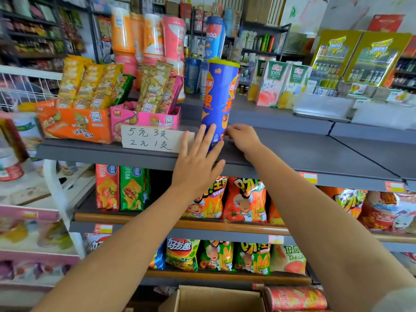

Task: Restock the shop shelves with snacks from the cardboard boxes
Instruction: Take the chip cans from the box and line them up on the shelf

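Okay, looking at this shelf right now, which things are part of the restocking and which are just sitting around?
Part of the job:
- blue chip canister, upright on the top shelf
- left hand, fingers straight against the canister
- right hand, touching its base
- cardboard box below
- red canister beside the box

Just sitting there:
- handwritten price sign
- juice cartons
- orange snack-stick box

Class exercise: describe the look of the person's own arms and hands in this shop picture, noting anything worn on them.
Both forearms are bare. The left hand and right hand show no gloves, rings or watch. A pale grey bit of sleeve shows at the right arm's lower edge.
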### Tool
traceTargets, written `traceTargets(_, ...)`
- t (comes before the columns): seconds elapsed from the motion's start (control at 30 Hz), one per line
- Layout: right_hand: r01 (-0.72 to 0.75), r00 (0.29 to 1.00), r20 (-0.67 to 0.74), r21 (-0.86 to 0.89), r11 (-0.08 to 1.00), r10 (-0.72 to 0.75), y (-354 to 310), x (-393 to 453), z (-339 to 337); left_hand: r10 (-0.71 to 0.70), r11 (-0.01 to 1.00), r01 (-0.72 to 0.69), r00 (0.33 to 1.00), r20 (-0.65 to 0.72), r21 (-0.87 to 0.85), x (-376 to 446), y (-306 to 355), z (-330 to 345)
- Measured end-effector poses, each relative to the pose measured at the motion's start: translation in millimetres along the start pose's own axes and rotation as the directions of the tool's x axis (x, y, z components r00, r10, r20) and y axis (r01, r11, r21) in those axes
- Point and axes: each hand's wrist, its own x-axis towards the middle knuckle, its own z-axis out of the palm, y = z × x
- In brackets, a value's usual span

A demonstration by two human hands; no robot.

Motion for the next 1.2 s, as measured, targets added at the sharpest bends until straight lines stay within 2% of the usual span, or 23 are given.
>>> traceTargets(0.13,-0.003,1.000,0.011,0.086,0.996,0.002,-4.8,-7.7,-3.2,-0.017,0.998,0.018,1.000,0.016,-0.063,-0.3,-0.6,-3.2)
traceTargets(0.2,0.002,1.000,-0.018,0.167,0.986,0.001,-5.3,-17.3,-7.4,-0.048,0.984,0.046,0.999,-0.004,-0.171,-0.9,2.1,-6.2)
traceTargets(0.37,0.120,0.981,-0.189,0.399,0.909,-0.046,1.9,-96.3,-41.2,-0.105,0.858,0.016,0.984,-0.145,-0.514,-17.8,45.4,-22.2)
traceTargets(0.43,0.128,0.970,-0.243,0.429,0.894,-0.023,27.0,-144.6,-62.8,-0.152,0.787,0.027,0.977,-0.152,-0.616,-37.6,75.6,-28.2)
traceTargets(0.5,0.061,0.973,-0.226,0.429,0.901,0.041,68.8,-190.4,-83.0,-0.153,0.694,0.094,0.988,-0.018,-0.714,-64.5,109.4,-29.8)
traceTargets(0.57,-0.084,0.966,-0.190,0.404,0.911,0.174,125.2,-232.8,-99.3,-0.054,0.603,0.225,0.969,0.242,-0.766,-98.3,147.5,-25.8)
traceTargets(0.63,-0.273,0.922,-0.172,0.346,0.897,0.347,189.3,-273.0,-113.1,0.077,0.584,0.370,0.861,0.503,-0.722,-136.8,185.2,-15.1)
traceTargets(0.7,-0.435,0.858,-0.163,0.268,0.859,0.486,252.8,-313.7,-126.8,0.196,0.610,0.454,0.707,0.680,-0.649,-177.9,221.1,-5.7)
traceTargets(0.8,-0.598,0.776,-0.141,0.146,0.788,0.615,332.2,-368.2,-151.0,0.312,0.653,0.525,0.470,0.826,-0.546,-230.8,271.4,-2.0)
traceTargets(0.87,-0.642,0.765,-0.099,-0.034,0.766,0.637,375.1,-401.9,-167.4,0.315,0.665,0.588,0.337,0.887,-0.460,-257.2,305.7,-4.4)
traceTargets(0.97,-0.561,0.770,0.097,-0.367,0.742,0.631,413.2,-433.4,-181.5,0.328,0.664,0.633,0.230,0.916,-0.397,-282.4,341.6,-8.2)
traceTargets(1.03,-0.474,0.670,0.303,-0.528,0.704,0.678,433.1,-454.8,-191.8,0.344,0.661,0.651,0.178,0.922,-0.373,-294.8,366.5,-10.6)
traceTargets(1.13,-0.298,0.546,0.493,-0.642,0.707,0.677,464.8,-480.2,-203.7,0.324,0.679,0.662,0.116,0.939,-0.316,-309.9,390.6,-11.2)
traceTargets(1.2,-0.103,0.465,0.525,-0.767,0.633,0.713,474.6,-492.2,-207.8,0.301,0.677,0.686,0.073,0.951,-0.267,-319.3,401.6,-11.5)
